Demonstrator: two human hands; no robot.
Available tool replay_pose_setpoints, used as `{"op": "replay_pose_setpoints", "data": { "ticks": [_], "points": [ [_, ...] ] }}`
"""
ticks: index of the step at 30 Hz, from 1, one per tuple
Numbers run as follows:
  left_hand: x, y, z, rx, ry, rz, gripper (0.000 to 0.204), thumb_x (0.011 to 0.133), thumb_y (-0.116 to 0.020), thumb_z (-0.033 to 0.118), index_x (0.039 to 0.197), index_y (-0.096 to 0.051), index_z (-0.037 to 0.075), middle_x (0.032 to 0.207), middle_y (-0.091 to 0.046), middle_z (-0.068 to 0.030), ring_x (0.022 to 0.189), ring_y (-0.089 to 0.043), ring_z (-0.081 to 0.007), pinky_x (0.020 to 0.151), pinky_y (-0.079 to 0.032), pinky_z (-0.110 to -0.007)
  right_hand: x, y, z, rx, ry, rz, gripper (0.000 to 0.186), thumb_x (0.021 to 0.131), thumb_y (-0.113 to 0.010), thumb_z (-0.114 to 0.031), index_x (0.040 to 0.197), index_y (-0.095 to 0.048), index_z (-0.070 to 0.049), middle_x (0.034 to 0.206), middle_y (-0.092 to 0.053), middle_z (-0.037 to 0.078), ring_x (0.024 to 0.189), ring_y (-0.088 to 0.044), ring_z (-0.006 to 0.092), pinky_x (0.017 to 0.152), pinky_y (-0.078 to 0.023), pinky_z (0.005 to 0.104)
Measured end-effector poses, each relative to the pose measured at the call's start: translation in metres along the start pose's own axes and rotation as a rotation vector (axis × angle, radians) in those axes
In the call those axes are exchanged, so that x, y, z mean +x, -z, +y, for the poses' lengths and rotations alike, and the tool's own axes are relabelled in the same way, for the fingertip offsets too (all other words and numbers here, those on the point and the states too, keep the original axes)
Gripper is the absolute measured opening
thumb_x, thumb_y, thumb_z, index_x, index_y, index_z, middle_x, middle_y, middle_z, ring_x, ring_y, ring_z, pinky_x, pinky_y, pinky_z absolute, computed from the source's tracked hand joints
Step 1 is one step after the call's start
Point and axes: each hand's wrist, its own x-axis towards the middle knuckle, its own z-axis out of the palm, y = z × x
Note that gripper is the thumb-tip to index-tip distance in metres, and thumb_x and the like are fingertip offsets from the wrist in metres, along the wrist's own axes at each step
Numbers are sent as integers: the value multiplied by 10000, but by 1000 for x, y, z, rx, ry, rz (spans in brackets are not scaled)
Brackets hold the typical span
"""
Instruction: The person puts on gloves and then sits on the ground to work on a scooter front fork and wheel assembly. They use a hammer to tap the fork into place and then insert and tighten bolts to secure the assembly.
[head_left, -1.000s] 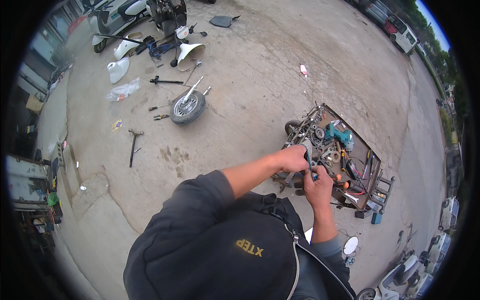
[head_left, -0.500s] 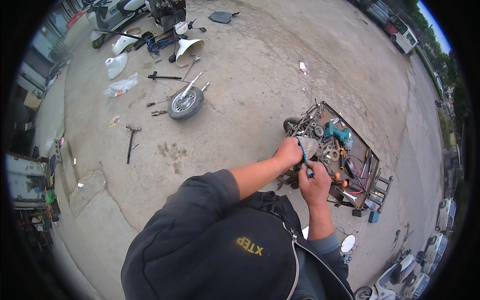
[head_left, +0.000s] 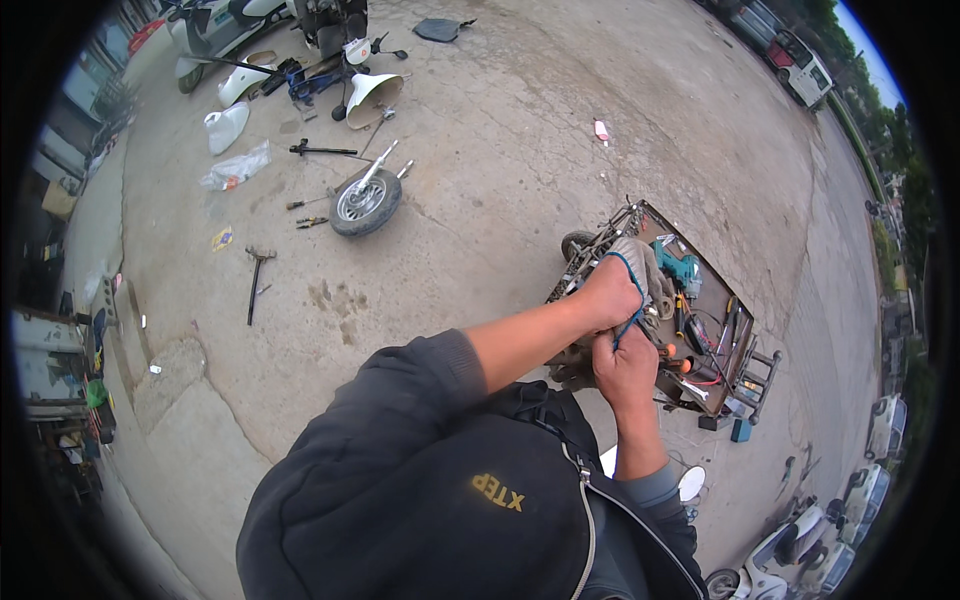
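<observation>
A grey-white work glove [head_left: 629, 246] with a blue-green cuff edge is stretched at my left hand [head_left: 611, 291]. That hand reaches into the cuff opening, and its fingers are hidden by the glove. My right hand [head_left: 627, 364] is closed on the lower part of the cuff, close below the left hand. Both hands are above the near left side of a metal tool cart [head_left: 757, 312]. On the cart lie a teal power tool [head_left: 680, 268], a wrench [head_left: 694, 391], orange-handled tools and several rings and small parts.
Left of the cart, a wheel with fork legs [head_left: 366, 204] lies on concrete. A hammer-like tool [head_left: 257, 285], pliers [head_left: 312, 223] and a plastic bag [head_left: 238, 170] lie around it. A partly dismantled scooter and white panels [head_left: 374, 100] stand farther off. Another scooter [head_left: 770, 565] stands lower right.
My left hand has moved right and pushed farther into the glove, so the cuff now stands wider around it. The right hand keeps its grip on the cuff.
</observation>
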Motion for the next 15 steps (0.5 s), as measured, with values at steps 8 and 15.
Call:
{"op": "replay_pose_setpoints", "data": {
  "ticks": [8, 15],
  "points": [
    [-27, 18, -3, 670, -296, -18, 140, 878, -695, 176, 963, -769, 92, 941, -756, -115, 840, -705, -331, 736, -560, -399, -2, -5, 3, -206, 84, 1, 279, 898, -685, -258, 761, -598, -31, 754, -629, 183, 706, -644, 429, 631, -500, 528],
    [-11, 21, -18, 798, 58, -317, 323, 855, -653, 165, 1156, -756, 108, 1067, -760, -180, 990, -721, -375, 849, -569, -458, -2, -6, 6, -212, 65, 4, 279, 890, -683, -257, 754, -585, -34, 763, -628, 180, 709, -645, 432, 630, -499, 538]
  ]
}}
